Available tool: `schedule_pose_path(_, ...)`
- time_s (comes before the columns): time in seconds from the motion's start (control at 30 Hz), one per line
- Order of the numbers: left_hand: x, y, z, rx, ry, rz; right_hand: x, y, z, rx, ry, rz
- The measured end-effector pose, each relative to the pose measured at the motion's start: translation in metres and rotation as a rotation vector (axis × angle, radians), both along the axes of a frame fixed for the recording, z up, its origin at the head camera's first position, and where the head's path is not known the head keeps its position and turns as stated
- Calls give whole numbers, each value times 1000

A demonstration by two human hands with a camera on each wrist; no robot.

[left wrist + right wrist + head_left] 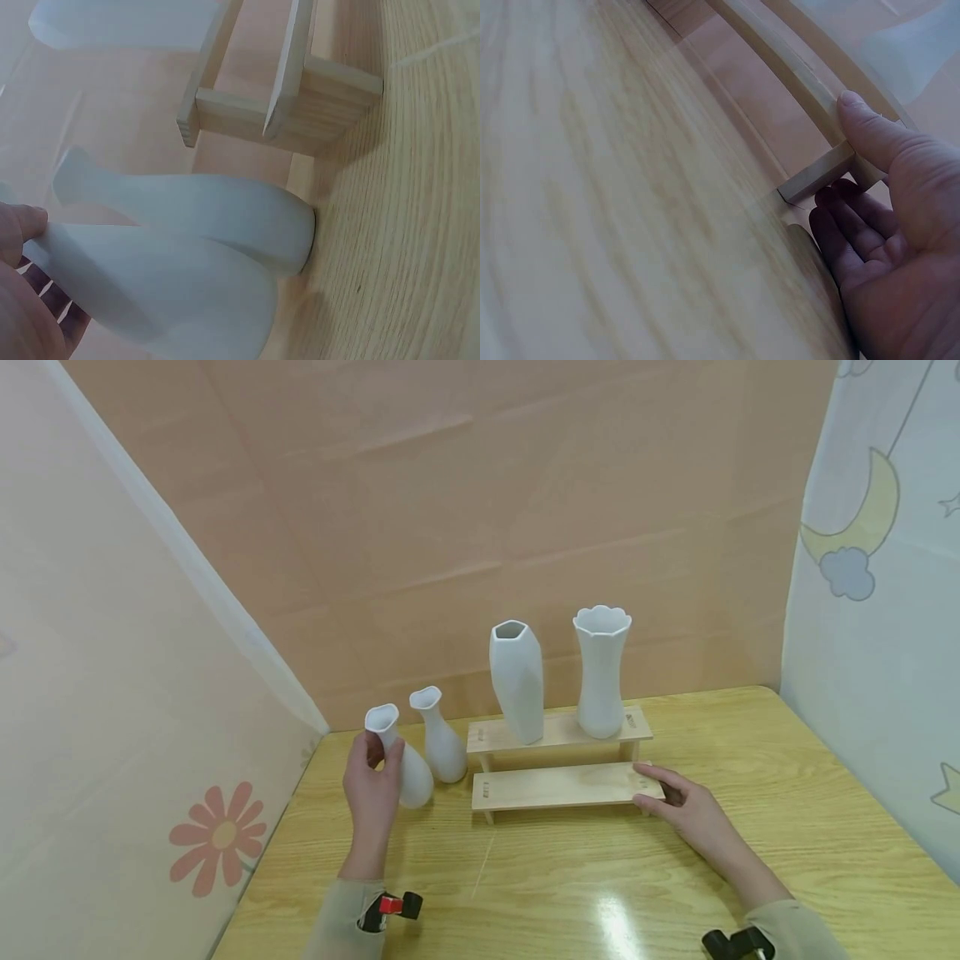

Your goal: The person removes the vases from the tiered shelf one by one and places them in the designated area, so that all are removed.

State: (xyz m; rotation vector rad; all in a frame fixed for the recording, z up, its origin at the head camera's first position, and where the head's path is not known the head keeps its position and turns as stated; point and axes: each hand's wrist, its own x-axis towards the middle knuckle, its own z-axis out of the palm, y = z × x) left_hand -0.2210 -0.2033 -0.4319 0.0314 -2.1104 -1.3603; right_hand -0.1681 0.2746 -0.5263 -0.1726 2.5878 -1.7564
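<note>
My left hand [375, 777] grips a white vase [415, 777] by its neck, just under the flared mouth, and the vase leans. Whether its base touches the table I cannot tell. Right behind it a second slim white vase [446, 750] stands on the table. At the right end of the two-tier wooden shelf [555, 785], my right hand [693, 810] holds the lower board between thumb and fingers. On the upper tier are a faceted white vase [517, 685] at the left and a scallop-rimmed white vase [602, 677] at the right.
The wood-grain table [555, 877] extends in front of the shelf and to its right. An orange-brown backdrop [480, 527] rises behind. Pale printed sheets border both sides, one with a red flower [222, 835], the other with a yellow moon [873, 514].
</note>
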Motion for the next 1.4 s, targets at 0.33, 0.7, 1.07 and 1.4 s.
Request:
schedule_pose_path(0.33, -29, -8, -11, -8, -6, 33, 0, 0, -2, 7, 10, 3)
schedule_pose_path(0.7, -52, -8, -16, 0, -16, 43, 1, 0, -1, 8, 14, 2)
schedule_pose_path(1.07, -60, -8, -19, 5, -38, 41, 0, 0, -1, 8, 7, 4)
schedule_pose_path(1.4, -59, -10, -18, -6, -54, 32, 1, 0, 0, 6, 5, 1)
